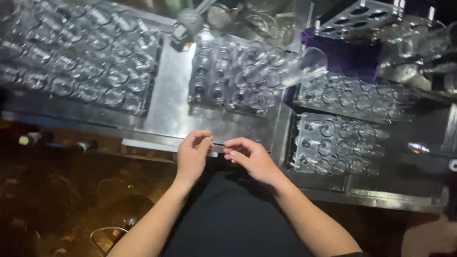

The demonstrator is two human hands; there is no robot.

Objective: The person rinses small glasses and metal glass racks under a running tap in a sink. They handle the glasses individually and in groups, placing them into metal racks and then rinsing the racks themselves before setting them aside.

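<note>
Pinching a thin strip (218,145) between my left hand (193,154) and right hand (250,157) at the near counter edge (166,135); next, I judge, a careful pull.

A thin, dark, rod-like object (218,144) lies level between two fingertip pinches; it sits just over the near edge of the steel counter; too small to identify further

Rows of clear glasses (85,57) stand in racks on the steel counter (169,100). A purple cloth (345,57) lies under a tray with round holes (359,16). Dark bottles (52,143) lie below the counter.
</note>
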